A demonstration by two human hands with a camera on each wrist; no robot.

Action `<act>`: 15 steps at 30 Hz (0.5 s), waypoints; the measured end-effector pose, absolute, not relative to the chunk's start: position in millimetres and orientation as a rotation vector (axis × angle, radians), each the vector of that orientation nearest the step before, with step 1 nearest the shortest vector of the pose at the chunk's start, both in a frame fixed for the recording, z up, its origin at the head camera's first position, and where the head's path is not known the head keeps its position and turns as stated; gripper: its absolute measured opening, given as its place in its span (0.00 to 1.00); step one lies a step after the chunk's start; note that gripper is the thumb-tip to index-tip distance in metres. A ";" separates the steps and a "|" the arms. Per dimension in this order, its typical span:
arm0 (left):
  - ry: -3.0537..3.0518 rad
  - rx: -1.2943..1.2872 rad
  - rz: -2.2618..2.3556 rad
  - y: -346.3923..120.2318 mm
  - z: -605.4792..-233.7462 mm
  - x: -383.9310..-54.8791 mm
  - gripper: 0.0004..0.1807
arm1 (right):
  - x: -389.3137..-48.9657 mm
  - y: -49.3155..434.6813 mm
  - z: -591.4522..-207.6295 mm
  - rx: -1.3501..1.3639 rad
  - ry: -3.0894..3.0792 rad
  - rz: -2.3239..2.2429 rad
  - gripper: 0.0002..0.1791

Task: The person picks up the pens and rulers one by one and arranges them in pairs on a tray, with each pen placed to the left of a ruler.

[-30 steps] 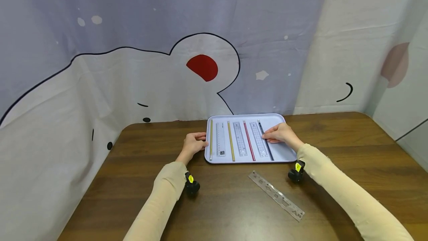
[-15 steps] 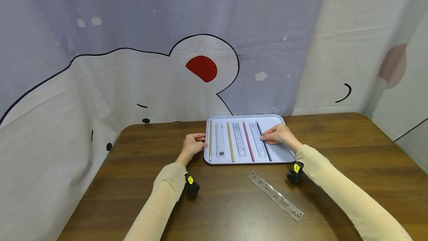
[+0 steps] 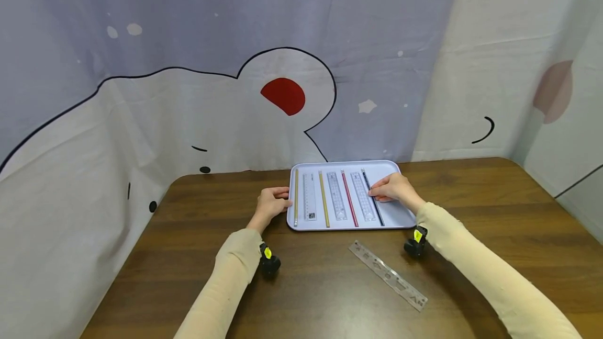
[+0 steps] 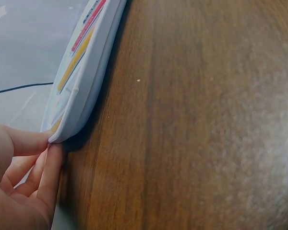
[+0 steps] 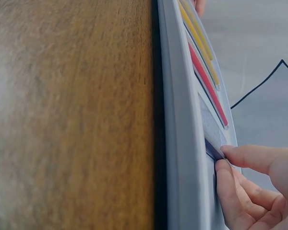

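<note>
My left hand [image 3: 270, 204] pinches the left rim of a white tray [image 3: 402, 216]; in the left wrist view the thumb lies over the rim and fingers sit under it. Inside the tray, pencils and clear rulers lie in alternating upright rows: a yellow pencil [image 3: 296, 198], a ruler [image 3: 309, 196], another yellow pencil [image 3: 324, 199], a second ruler [image 3: 336, 195], a red pencil [image 3: 350, 198], a third ruler [image 3: 363, 196] and a dark pencil [image 3: 379, 212]. Thumb and fingertips of my right hand [image 3: 395, 188] pinch the dark pencil around its middle, covering part of it.
On the wooden table [image 3: 311, 286], in front of the tray, a clear stencil ruler [image 3: 388, 275] lies diagonally. A patterned curtain [image 3: 212, 119] hangs behind the table's back edge, close to the tray.
The dark pencil in my right hand shifted slightly left, then slightly back right. My left hand stays at the tray's rim; the stencil ruler has not moved.
</note>
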State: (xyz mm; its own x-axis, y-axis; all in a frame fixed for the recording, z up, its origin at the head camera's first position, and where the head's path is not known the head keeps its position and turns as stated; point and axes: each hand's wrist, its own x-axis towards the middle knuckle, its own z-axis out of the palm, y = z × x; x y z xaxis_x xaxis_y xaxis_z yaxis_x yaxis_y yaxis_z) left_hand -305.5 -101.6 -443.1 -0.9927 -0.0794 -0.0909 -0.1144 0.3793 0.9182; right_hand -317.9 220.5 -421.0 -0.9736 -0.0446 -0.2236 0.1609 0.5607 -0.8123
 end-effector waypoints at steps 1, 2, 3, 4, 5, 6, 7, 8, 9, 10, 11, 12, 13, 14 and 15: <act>2.583 -0.185 1.722 -101.8 -442.9 -305.2 0.22 | -317.8 220.8 -421.0 0.092 2.579 -1.372 0.19; 2.584 -0.186 1.720 -101.8 -442.7 -304.9 0.22 | -317.7 221.2 -421.0 0.089 2.581 -1.371 0.19; 2.582 -0.188 1.720 -101.9 -442.5 -304.7 0.22 | -317.5 221.4 -420.9 0.087 2.583 -1.369 0.19; 2.581 -0.187 1.720 -101.9 -442.4 -304.6 0.22 | -317.4 221.5 -420.9 0.088 2.584 -1.369 0.19; 2.579 -0.189 1.721 -101.9 -442.4 -304.6 0.22 | -317.3 221.5 -420.9 0.089 2.587 -1.366 0.19; 2.576 -0.191 1.722 -101.9 -442.3 -304.5 0.22 | -317.2 221.5 -420.8 0.089 2.588 -1.361 0.19; 2.572 -0.195 1.725 -101.7 -442.1 -304.4 0.22 | -317.1 221.4 -420.7 0.091 2.589 -1.360 0.19; 2.571 -0.193 1.727 -101.6 -441.9 -304.3 0.22 | -317.0 221.2 -420.6 0.097 2.587 -1.361 0.19; 2.568 -0.194 1.730 -101.6 -441.7 -304.1 0.22 | -316.9 221.1 -420.5 0.100 2.587 -1.360 0.19; 2.566 -0.194 1.732 -101.5 -441.5 -303.9 0.22 | -316.9 220.9 -420.5 0.103 2.588 -1.361 0.19; 2.563 -0.197 1.735 -101.5 -441.3 -303.8 0.22 | -316.8 220.9 -420.5 0.104 2.589 -1.357 0.19; 2.562 -0.195 1.737 -101.5 -441.2 -303.6 0.22 | -316.8 220.8 -420.6 0.106 2.589 -1.358 0.19; 2.562 -0.193 1.736 -101.6 -441.2 -303.5 0.22 | -316.6 220.7 -420.4 0.108 2.591 -1.358 0.19; 2.564 -0.191 1.736 -101.6 -441.3 -303.4 0.22 | -316.4 220.6 -420.3 0.107 2.594 -1.355 0.19; 2.562 -0.194 1.735 -101.8 -441.6 -303.5 0.22 | -316.2 220.6 -420.2 0.107 2.596 -1.352 0.19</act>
State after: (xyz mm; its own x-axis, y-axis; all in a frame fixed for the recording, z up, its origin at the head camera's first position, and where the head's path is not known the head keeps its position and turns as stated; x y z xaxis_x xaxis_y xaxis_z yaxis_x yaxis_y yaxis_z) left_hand -303.5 -101.8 -441.6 -0.9914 -0.0804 -0.1037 -0.1261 0.3661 0.9220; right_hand -316.2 220.6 -420.2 -0.9749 -0.0336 -0.2201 0.1611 0.5761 -0.8013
